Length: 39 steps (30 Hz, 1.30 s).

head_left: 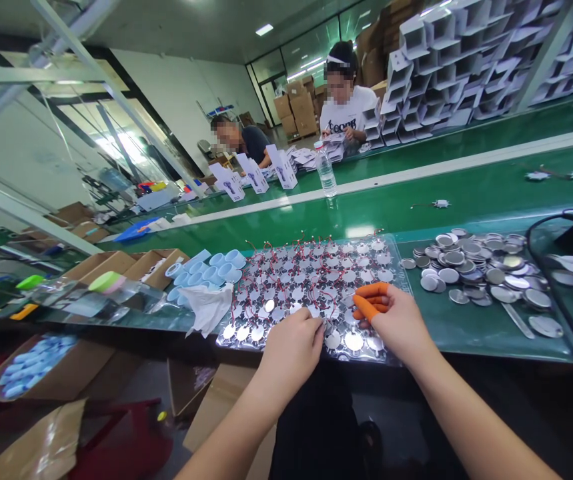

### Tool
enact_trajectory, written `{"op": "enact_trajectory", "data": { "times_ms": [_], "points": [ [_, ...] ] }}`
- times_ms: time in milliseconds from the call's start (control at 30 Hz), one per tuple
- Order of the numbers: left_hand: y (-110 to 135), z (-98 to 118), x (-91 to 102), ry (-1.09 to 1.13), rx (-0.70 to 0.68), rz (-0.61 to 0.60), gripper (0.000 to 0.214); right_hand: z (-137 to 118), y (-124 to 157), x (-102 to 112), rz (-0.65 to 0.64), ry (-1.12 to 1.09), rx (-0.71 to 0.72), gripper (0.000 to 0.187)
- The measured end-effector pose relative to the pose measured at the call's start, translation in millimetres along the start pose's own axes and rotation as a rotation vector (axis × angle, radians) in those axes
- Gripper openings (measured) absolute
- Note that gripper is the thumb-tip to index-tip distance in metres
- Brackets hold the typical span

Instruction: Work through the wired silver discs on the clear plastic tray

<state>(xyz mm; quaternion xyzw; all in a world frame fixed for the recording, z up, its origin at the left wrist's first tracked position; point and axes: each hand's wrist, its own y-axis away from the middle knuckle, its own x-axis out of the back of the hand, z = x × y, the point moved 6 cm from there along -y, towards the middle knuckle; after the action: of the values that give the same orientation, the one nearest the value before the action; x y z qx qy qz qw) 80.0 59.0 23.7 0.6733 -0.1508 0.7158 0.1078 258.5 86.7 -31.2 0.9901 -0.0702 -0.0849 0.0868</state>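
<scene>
A clear plastic sheet [391, 257] carries rows of round silver plates with notched edges and thin red wires. Over its front part, my left hand [291, 343] is closed, with the fingertips pressed together low at the plates. Whatever it pinches is hidden. My right hand [391, 313] wears orange finger cots [372, 293] and hovers just right of the left one, its fingers curled inward. A thin silver metal disc [349, 301] shows at these orange fingertips. To the right lies a heap of loose metal discs [471, 257] on the green bench.
Light-blue plastic rings [211, 270] and a white tissue [209, 307] lie left of the sheet. A black cable [549, 293] runs down the right side. Beyond stand a water bottle [325, 172], white boxes [281, 167] and two people working across the bench.
</scene>
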Motion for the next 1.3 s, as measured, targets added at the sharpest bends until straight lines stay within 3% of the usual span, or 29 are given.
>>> {"op": "enact_trajectory", "data": {
  "times_ms": [200, 467, 700, 900, 1033, 1167, 1300],
  "points": [
    [11, 17, -3.4, -0.115, -0.02, 0.02, 0.028, 0, 0, 2, -0.004, -0.003, 0.005, 0.029],
    [42, 41, -26.1, -0.287, -0.044, 0.093, 0.062, -5, 2, 2, -0.006, -0.008, 0.012, 0.028],
    [31, 18, -11.8, 0.038, 0.002, 0.192, 0.053, -6, 1, 8, 0.03, -0.032, 0.005, 0.028],
    [7, -2, -19.4, 0.301, -0.071, 0.159, 0.047, -9, 0, 11, 0.044, -0.05, 0.019, 0.027],
    [-2, -15, -11.8, 0.396, -0.074, 0.173, 0.049, -12, 0, 14, 0.078, -0.083, 0.018, 0.025],
    [-44, -31, 10.7, 0.479, -0.056, 0.249, 0.048, -13, -2, 18, 0.119, -0.102, 0.011, 0.024],
    [-143, -28, 25.7, 0.444, -0.045, 0.275, 0.05, -12, -5, 19, 0.144, -0.111, 0.008, 0.024]
  ]
}}
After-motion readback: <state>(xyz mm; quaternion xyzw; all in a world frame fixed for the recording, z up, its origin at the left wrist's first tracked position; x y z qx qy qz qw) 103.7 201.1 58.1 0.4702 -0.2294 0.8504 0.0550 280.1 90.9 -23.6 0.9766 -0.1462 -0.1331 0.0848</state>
